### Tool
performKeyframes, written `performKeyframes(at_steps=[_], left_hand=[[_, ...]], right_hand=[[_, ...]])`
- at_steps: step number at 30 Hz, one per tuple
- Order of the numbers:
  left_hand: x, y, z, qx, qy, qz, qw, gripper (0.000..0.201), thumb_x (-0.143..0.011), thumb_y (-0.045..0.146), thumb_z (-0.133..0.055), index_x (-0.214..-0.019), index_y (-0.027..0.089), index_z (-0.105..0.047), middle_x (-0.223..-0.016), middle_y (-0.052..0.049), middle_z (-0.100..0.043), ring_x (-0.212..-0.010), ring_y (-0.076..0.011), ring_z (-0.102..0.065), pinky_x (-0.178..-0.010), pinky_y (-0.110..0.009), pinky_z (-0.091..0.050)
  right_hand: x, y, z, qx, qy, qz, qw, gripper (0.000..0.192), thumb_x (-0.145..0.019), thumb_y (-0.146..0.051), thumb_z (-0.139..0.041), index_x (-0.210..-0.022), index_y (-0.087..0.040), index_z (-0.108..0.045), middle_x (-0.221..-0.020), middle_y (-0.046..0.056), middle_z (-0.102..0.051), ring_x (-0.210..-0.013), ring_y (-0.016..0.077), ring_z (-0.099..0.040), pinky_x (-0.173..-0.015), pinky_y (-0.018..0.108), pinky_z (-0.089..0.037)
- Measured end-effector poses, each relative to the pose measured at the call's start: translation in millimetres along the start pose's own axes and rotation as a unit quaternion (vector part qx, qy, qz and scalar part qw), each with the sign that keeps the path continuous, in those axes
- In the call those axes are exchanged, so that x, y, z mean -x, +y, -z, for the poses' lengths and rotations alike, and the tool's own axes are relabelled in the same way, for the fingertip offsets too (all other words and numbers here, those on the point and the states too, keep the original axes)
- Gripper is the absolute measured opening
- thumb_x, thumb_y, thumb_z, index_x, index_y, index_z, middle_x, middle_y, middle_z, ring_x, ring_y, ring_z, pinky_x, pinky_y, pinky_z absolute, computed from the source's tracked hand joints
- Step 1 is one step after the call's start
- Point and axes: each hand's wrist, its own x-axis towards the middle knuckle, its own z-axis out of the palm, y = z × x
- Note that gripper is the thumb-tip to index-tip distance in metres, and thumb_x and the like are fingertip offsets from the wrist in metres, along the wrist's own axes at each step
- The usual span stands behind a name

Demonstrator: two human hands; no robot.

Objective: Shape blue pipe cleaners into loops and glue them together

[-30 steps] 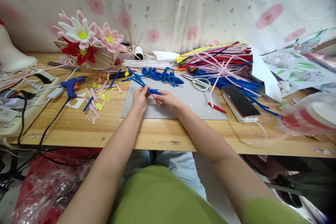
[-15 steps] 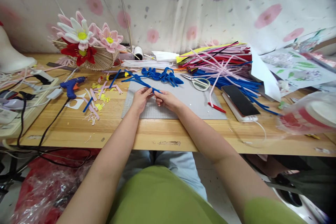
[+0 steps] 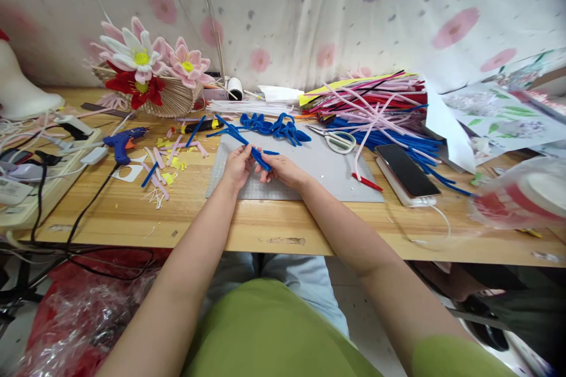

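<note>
Blue pipe cleaners (image 3: 260, 159) run between my two hands above the grey cutting mat (image 3: 309, 179). My left hand (image 3: 239, 166) is closed on them, pinching with thumb and fingertips, and their long stems reach away to the upper left. At their near end my right hand (image 3: 285, 169) grips them, with a short blue end sticking out over its fingers. Just beyond my hands lie finished-looking blue looped pieces (image 3: 274, 127) at the mat's far edge. White-handled scissors (image 3: 338, 141) rest on the mat to the right.
Left are a blue glue gun (image 3: 121, 144), pink and yellow scraps (image 3: 165, 165) and a power strip (image 3: 53, 188). Fuzzy flowers (image 3: 145, 65) stand behind. Rightward lie a pipe cleaner bundle (image 3: 375, 106), a phone (image 3: 407, 169) on a white block and a plastic-wrapped tub (image 3: 522, 191).
The blue pipe cleaners have turned between my hands, and more of their near end now shows, pointing down to the right. My right fingers have shifted slightly; the view moved a little.
</note>
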Motion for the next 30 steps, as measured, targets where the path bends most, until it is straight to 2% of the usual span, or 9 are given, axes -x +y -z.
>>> performKeyframes(at_steps=[8, 12, 15, 18, 22, 24, 26, 28, 30], left_hand=[[-4.5, -3.5, 0.0, -0.058, 0.057, -0.057, 0.995, 0.019, -0.07, 0.027, -0.068, -0.066, 0.014, -0.055, -0.059, -0.001, -0.063, -0.065, -0.0119, -0.064, -0.063, -0.022, -0.047], [-1.9, -3.6, 0.3, -0.086, 0.032, -0.009, 0.996, 0.022, -0.068, 0.032, -0.07, -0.068, 0.012, -0.06, -0.063, -0.006, -0.066, -0.067, -0.0154, -0.065, -0.054, -0.021, -0.045], [1.5, -3.2, -0.9, -0.111, 0.03, -0.006, 0.993, 0.022, -0.067, 0.032, -0.07, -0.067, 0.011, -0.063, -0.068, -0.008, -0.068, -0.072, -0.018, -0.066, -0.055, -0.022, -0.045], [2.8, -2.7, -2.2, -0.109, 0.048, -0.022, 0.993, 0.019, -0.07, 0.028, -0.068, -0.068, 0.01, -0.063, -0.069, -0.008, -0.068, -0.072, -0.017, -0.066, -0.062, -0.024, -0.048], [1.8, 0.0, -2.2, -0.063, 0.049, -0.044, 0.996, 0.012, -0.074, 0.021, -0.063, -0.068, 0.011, -0.063, -0.068, -0.005, -0.068, -0.063, -0.0111, -0.064, -0.067, -0.024, -0.049], [1.3, 1.9, -1.2, -0.062, 0.042, -0.044, 0.996, 0.011, -0.074, 0.02, -0.063, -0.068, 0.011, -0.063, -0.068, -0.005, -0.068, -0.06, -0.0095, -0.062, -0.066, -0.023, -0.049], [0.7, 3.1, 0.4, -0.075, 0.04, -0.041, 0.996, 0.011, -0.073, 0.02, -0.063, -0.068, 0.01, -0.064, -0.066, -0.005, -0.067, -0.058, -0.009, -0.062, -0.063, -0.022, -0.05], [-0.1, 3.6, 2.3, -0.097, 0.044, -0.042, 0.993, 0.012, -0.072, 0.021, -0.065, -0.069, 0.009, -0.064, -0.063, -0.004, -0.066, -0.056, -0.0084, -0.06, -0.06, -0.021, -0.049], [-1.1, 3.5, 4.2, -0.123, 0.05, -0.044, 0.99, 0.014, -0.072, 0.022, -0.065, -0.071, 0.009, -0.064, -0.06, -0.003, -0.064, -0.051, -0.0073, -0.058, -0.055, -0.019, -0.048]], right_hand=[[-1.8, 1.9, -0.6, 0.049, -0.009, 0.008, 0.999, 0.033, -0.078, -0.046, -0.056, -0.083, -0.013, -0.06, -0.057, 0.001, -0.064, -0.05, 0.0076, -0.056, -0.049, 0.018, -0.044], [-4.9, 4.9, -3.4, 0.092, 0.028, 0.01, 0.995, 0.019, -0.083, -0.031, -0.053, -0.078, -0.014, -0.055, -0.052, -0.002, -0.061, -0.045, 0.0067, -0.052, -0.045, 0.018, -0.042], [-6.9, 5.8, -7.2, 0.127, 0.048, -0.006, 0.991, 0.017, -0.086, -0.024, -0.047, -0.074, -0.014, -0.052, -0.051, -0.002, -0.06, -0.044, 0.007, -0.052, -0.044, 0.018, -0.042], [-5.3, 3.4, -10.1, 0.167, 0.025, -0.011, 0.986, 0.02, -0.085, -0.029, -0.049, -0.074, -0.014, -0.054, -0.056, 0.0, -0.063, -0.048, 0.0076, -0.055, -0.046, 0.018, -0.042], [0.2, -2.7, -5.2, 0.212, -0.034, -0.006, 0.977, 0.041, -0.081, -0.05, -0.05, -0.073, -0.012, -0.062, -0.057, 0.002, -0.064, -0.05, 0.0078, -0.053, -0.05, 0.019, -0.041], [1.3, -4.5, 2.6, 0.221, 0.012, 0.009, 0.975, 0.049, -0.081, -0.056, -0.045, -0.07, -0.012, -0.063, -0.052, 0.001, -0.06, -0.047, 0.0082, -0.05, -0.049, 0.021, -0.039], [0.1, -3.9, 13.2, 0.23, 0.116, 0.047, 0.965, 0.05, -0.082, -0.055, -0.041, -0.069, -0.013, -0.063, -0.049, 0.0, -0.056, -0.047, 0.009, -0.049, -0.051, 0.022, -0.039], [-2.6, -0.5, 24.4, 0.258, 0.229, 0.085, 0.935, 0.043, -0.084, -0.05, -0.041, -0.074, -0.015, -0.063, -0.054, 0.0, -0.056, -0.052, 0.0104, -0.05, -0.057, 0.024, -0.04], [-5.7, 4.8, 33.4, 0.332, 0.297, 0.108, 0.889, 0.03, -0.083, -0.041, -0.046, -0.081, -0.017, -0.064, -0.066, 0.001, -0.061, -0.063, 0.0131, -0.053, -0.066, 0.027, -0.041]])
